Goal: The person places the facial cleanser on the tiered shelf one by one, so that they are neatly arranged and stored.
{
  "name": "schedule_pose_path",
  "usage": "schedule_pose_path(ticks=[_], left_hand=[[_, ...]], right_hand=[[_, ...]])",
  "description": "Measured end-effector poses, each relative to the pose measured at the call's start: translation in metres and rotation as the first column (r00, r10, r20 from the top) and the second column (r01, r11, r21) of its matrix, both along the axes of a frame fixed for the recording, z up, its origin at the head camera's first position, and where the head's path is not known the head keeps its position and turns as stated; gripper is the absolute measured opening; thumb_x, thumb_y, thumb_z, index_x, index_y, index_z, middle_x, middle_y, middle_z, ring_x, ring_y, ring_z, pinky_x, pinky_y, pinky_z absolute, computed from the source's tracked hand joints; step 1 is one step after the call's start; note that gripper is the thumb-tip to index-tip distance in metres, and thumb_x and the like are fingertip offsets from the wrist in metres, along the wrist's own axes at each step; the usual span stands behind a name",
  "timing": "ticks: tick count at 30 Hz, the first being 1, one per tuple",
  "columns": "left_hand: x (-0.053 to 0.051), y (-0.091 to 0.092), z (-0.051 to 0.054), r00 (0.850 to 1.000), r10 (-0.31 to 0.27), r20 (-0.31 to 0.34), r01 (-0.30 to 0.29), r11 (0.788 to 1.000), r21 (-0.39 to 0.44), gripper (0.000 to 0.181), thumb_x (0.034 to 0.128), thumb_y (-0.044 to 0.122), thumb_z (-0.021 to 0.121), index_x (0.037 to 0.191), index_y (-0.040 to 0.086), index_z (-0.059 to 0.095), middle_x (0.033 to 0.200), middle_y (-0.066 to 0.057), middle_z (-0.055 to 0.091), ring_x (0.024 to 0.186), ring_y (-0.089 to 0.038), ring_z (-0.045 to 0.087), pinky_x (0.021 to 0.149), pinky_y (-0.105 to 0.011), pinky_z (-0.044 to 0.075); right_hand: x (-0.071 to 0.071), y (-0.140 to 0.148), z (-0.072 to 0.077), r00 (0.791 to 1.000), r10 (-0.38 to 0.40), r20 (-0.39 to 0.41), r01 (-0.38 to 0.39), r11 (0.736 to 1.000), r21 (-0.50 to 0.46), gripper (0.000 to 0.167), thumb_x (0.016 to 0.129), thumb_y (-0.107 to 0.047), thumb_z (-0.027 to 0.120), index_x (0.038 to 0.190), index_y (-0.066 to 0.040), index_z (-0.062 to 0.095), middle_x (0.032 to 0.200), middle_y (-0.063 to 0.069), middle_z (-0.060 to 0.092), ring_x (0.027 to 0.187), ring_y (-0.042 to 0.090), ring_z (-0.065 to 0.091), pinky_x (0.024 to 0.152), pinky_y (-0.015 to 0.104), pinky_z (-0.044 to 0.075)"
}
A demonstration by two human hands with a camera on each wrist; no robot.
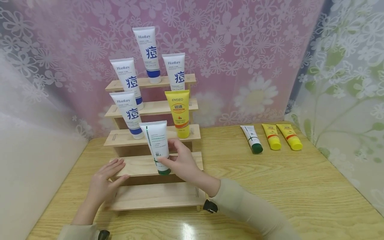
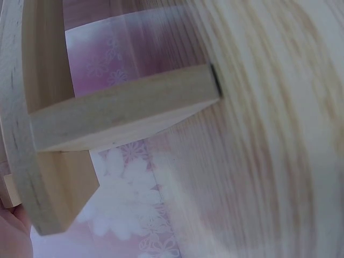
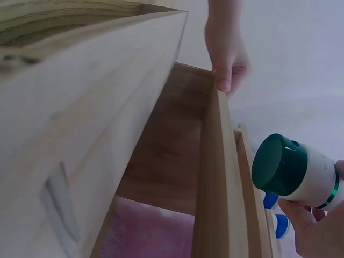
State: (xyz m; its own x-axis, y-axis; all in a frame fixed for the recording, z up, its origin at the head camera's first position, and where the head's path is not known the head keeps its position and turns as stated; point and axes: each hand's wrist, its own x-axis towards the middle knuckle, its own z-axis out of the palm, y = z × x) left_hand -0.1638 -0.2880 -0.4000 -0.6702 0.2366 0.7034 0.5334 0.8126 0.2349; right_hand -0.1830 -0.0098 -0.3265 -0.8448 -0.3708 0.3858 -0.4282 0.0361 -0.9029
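Observation:
A tiered wooden display stand [image 1: 159, 196] is on the table. My right hand [image 1: 186, 163] pinches a white squeeze tube [image 1: 156, 141] with a green cap, tilted cap-down at the second step from the front. In the right wrist view, that tube's green cap [image 3: 279, 164] is over the step's front edge; contact cannot be told. My left hand [image 1: 102, 181] holds the left end of that same step, fingers on top and thumb at its front edge. Higher steps carry several white-and-blue tubes [image 1: 127, 113] and a yellow tube [image 1: 179, 113], all standing on their caps.
To the right on the wooden table [image 1: 255, 180] lie another green-capped white tube [image 1: 251, 138] and two yellow tubes [image 1: 271, 136]. A pink floral curtain [image 1: 222, 66] hangs behind the stand. Pale patterned cloth [image 1: 351, 83] borders the right side.

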Motion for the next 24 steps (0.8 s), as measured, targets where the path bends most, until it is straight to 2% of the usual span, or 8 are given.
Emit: schedule_pose_path(ticks=[6,11,20,24], left_hand=[[0.000,0.000,0.000,1.000,-0.004,-0.006,0.004,1.000,0.005,0.048,0.0544,0.013,0.080,0.099,-0.001,0.067,0.107,-0.013,0.061,0.105,-0.027,0.053,0.101,-0.017,0.026],[0.001,0.000,0.001,1.000,0.010,0.014,-0.010,1.000,-0.002,0.048,0.0556,0.015,0.080,0.100,0.000,0.067,0.109,-0.013,0.061,0.106,-0.028,0.053,0.101,-0.015,0.025],[0.003,0.001,0.004,0.999,0.034,0.043,-0.034,0.999,-0.010,0.047,0.0569,0.014,0.080,0.100,0.001,0.067,0.110,-0.011,0.060,0.107,-0.028,0.052,0.100,-0.022,0.031],[0.003,0.002,0.004,0.998,0.040,0.049,-0.039,0.999,-0.017,0.047,0.0580,0.016,0.080,0.101,0.002,0.067,0.110,-0.011,0.060,0.107,-0.027,0.052,0.100,-0.020,0.029]], right_hand=[[-0.005,-0.019,-0.005,1.000,0.017,-0.024,-0.016,1.000,0.014,0.044,0.078,-0.005,0.066,0.116,-0.005,0.043,0.109,0.005,0.052,0.095,0.014,0.052,0.077,0.022,0.050],[-0.007,-0.032,-0.006,0.999,0.019,-0.048,-0.018,1.000,0.020,0.044,0.078,-0.005,0.066,0.115,-0.005,0.043,0.107,0.005,0.053,0.093,0.012,0.052,0.075,0.021,0.050],[-0.009,-0.048,-0.008,0.998,0.028,-0.049,-0.026,0.999,0.037,0.044,0.079,-0.009,0.066,0.115,-0.007,0.041,0.108,0.002,0.051,0.093,0.009,0.051,0.076,0.019,0.048],[-0.011,-0.053,-0.007,0.998,0.020,-0.058,-0.017,0.999,0.049,0.044,0.080,-0.010,0.066,0.116,-0.007,0.041,0.108,0.002,0.051,0.092,0.008,0.050,0.074,0.018,0.047]])
